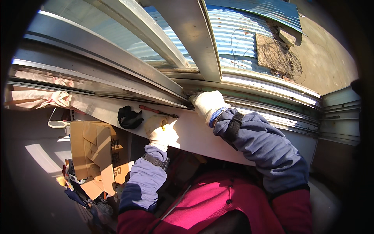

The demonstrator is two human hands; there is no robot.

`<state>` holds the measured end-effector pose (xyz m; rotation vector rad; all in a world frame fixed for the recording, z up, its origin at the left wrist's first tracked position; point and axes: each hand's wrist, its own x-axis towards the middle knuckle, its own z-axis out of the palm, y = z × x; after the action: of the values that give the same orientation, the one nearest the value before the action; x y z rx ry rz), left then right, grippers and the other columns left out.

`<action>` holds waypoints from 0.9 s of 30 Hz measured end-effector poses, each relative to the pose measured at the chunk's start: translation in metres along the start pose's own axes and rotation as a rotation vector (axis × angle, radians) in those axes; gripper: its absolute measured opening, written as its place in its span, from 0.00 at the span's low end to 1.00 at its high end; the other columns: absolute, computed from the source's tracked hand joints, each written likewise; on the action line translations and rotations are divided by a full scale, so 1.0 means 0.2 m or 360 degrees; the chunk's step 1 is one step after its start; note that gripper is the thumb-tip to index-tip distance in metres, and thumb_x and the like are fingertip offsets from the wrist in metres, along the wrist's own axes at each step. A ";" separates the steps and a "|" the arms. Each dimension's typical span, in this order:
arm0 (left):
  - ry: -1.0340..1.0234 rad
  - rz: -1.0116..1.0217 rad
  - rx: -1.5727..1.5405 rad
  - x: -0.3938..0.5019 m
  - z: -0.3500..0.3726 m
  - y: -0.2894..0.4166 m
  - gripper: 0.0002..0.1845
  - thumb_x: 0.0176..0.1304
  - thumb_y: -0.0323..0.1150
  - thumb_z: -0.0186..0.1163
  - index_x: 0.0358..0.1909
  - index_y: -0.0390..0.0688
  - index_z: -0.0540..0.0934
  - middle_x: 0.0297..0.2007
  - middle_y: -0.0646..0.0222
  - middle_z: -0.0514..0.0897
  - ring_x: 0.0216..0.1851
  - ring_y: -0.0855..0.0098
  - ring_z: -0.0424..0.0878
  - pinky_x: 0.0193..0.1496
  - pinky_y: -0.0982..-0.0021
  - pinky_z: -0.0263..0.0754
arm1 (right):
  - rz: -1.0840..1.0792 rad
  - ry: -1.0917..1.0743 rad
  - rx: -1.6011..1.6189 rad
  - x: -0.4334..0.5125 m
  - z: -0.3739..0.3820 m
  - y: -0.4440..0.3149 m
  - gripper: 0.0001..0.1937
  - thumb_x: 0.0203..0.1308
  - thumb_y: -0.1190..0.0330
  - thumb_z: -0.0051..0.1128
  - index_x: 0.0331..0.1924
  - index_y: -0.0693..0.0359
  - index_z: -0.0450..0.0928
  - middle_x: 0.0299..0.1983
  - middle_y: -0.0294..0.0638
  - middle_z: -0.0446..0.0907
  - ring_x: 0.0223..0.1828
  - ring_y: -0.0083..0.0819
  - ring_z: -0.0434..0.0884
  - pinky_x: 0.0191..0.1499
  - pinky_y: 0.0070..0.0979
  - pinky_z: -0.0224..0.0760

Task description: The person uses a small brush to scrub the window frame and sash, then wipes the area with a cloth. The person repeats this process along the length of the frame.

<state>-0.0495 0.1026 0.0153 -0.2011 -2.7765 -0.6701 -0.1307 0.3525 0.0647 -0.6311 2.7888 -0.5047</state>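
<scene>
My right hand (208,105) wears a pale work glove. Its curled fingers reach the metal window track (263,108), just past the lower end of a sliding window frame (122,63). The fingertips are turned away, so anything in them is hidden. My left hand (160,131), also gloved, rests at the front edge of the white windowsill (201,131). Strong sunlight washes out its fingers and a pale pointed shape beside them. Just beyond it on the sill lies a slim tool with a red handle (152,110). A crumpled black cloth (129,117) sits to its left.
A tied pale curtain (55,99) hangs at the far left. Below the sill stands an open cardboard box (93,149) among clutter, near a white round-headed object (58,124). Outside are blue corrugated roofing (236,32) and tangled wire (280,58) on a board.
</scene>
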 end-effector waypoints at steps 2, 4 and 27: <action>0.0005 0.0003 0.0003 0.00 0.01 -0.01 0.09 0.64 0.33 0.57 0.32 0.39 0.82 0.24 0.58 0.80 0.23 0.60 0.76 0.29 0.63 0.70 | 0.0005 -0.0038 0.0005 -0.01 0.00 0.01 0.09 0.52 0.72 0.61 0.37 0.60 0.89 0.36 0.51 0.88 0.41 0.47 0.89 0.43 0.37 0.82; 0.0008 0.0005 0.0000 0.00 0.02 -0.02 0.09 0.64 0.33 0.57 0.33 0.39 0.82 0.25 0.58 0.81 0.23 0.60 0.77 0.29 0.63 0.71 | 0.0011 -0.0031 -0.0002 -0.03 -0.01 0.02 0.09 0.54 0.72 0.59 0.38 0.59 0.88 0.35 0.50 0.87 0.39 0.47 0.89 0.41 0.38 0.82; -0.0171 -0.0325 0.0033 -0.01 0.04 -0.07 0.06 0.58 0.31 0.59 0.26 0.41 0.78 0.22 0.60 0.76 0.23 0.59 0.76 0.28 0.61 0.67 | 0.0124 0.0141 -0.0090 -0.25 -0.07 0.15 0.11 0.71 0.65 0.52 0.41 0.58 0.87 0.31 0.48 0.87 0.34 0.46 0.88 0.37 0.38 0.82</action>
<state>-0.0523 0.0936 0.0019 0.0532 -2.9325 -0.6970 -0.1029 0.4053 0.0738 -0.5215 2.9073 -0.4499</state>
